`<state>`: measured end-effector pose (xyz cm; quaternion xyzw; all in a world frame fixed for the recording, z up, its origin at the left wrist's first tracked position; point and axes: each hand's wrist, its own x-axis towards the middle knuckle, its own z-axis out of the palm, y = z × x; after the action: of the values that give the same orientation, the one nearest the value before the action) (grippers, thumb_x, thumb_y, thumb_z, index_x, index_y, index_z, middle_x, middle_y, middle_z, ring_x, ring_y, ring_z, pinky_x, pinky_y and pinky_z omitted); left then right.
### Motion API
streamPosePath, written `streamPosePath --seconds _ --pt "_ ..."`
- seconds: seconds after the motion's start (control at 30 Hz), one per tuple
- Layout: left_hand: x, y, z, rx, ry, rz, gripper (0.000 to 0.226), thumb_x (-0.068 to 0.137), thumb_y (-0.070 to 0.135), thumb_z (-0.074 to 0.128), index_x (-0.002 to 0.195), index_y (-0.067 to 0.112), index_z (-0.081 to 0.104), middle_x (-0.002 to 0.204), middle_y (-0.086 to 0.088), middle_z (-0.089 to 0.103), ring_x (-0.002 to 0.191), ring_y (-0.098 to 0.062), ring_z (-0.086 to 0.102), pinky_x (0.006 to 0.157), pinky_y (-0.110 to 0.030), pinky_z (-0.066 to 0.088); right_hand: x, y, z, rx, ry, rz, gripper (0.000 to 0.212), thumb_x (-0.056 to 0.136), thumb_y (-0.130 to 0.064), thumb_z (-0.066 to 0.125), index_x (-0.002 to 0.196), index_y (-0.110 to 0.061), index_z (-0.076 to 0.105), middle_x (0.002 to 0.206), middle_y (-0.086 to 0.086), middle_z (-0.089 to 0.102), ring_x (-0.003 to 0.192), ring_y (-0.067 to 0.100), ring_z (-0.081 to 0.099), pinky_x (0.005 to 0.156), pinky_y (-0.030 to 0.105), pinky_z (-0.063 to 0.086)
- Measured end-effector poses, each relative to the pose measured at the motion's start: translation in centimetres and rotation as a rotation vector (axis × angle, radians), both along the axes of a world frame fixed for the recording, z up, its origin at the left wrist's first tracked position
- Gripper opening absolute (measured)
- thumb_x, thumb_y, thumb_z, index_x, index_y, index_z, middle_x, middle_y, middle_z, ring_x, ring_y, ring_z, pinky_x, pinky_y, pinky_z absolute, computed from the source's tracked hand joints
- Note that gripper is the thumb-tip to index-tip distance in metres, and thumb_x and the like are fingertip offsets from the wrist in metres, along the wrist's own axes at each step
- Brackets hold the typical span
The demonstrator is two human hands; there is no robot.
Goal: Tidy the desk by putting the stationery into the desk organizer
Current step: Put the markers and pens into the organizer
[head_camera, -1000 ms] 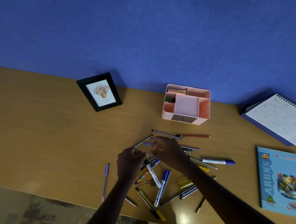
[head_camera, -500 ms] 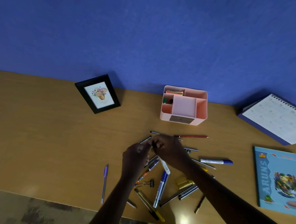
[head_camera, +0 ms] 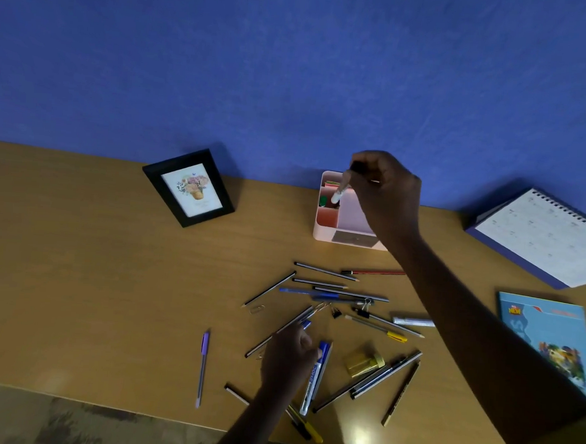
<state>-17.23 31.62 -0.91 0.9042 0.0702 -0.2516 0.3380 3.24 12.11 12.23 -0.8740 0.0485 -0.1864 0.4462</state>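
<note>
My right hand hovers over the pink desk organizer at the back of the desk and pinches a white marker, which points down into the organizer's left side. My left hand is low over the scattered pile of pens and pencils; its fingers are curled around a blue-tipped pen. A blue-capped marker lies right beside that hand. Binder clips and a paper clip lie among the pens.
A black picture frame stands at the back left. A spiral calendar and a blue book lie on the right. A purple pen lies apart on the left. A small gold case sits among the pens.
My right hand has lifted the white marker from the pile and carried it back over the organizer. My left hand has dropped toward the near pens.
</note>
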Motion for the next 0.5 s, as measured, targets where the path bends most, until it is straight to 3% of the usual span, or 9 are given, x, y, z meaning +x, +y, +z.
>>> streamPosePath --seconds 0.13,0.3,0.5 --pt "-0.9 -0.6 -0.8 0.022 -0.004 -0.046 0.028 0.087 0.041 0.083 0.105 0.026 0.069 0.091 0.013 0.068 0.074 0.004 0.06 0.06 -0.012 0.044 1.9 0.3 -1.1 -0.023 -0.031 0.007 0.017 0.097 -0.019 0.076 0.113 -0.014 0.078 0.105 -0.008 0.079 0.095 0.003 0.075 0.086 0.014 0.058" --pt "-1.6 -1.0 -1.8 0.035 -0.016 -0.05 0.034 0.084 0.045 0.083 0.107 0.029 0.064 0.095 0.011 0.068 0.082 -0.002 0.064 0.07 -0.019 0.054 2.9 0.7 -3.2 -0.066 0.003 0.032 0.016 0.099 -0.016 0.075 0.114 -0.013 0.078 0.108 -0.005 0.08 0.096 0.002 0.073 0.084 0.007 0.053" --pt "-1.9 -1.6 -2.2 0.049 -0.037 -0.082 0.03 0.09 0.039 0.08 0.113 0.028 0.064 0.105 0.009 0.072 0.089 -0.001 0.064 0.065 -0.014 0.046 3.0 1.0 -5.5 -0.086 0.105 0.101 0.012 0.1 -0.017 0.073 0.111 -0.017 0.078 0.107 -0.008 0.08 0.097 0.007 0.076 0.079 0.029 0.066"
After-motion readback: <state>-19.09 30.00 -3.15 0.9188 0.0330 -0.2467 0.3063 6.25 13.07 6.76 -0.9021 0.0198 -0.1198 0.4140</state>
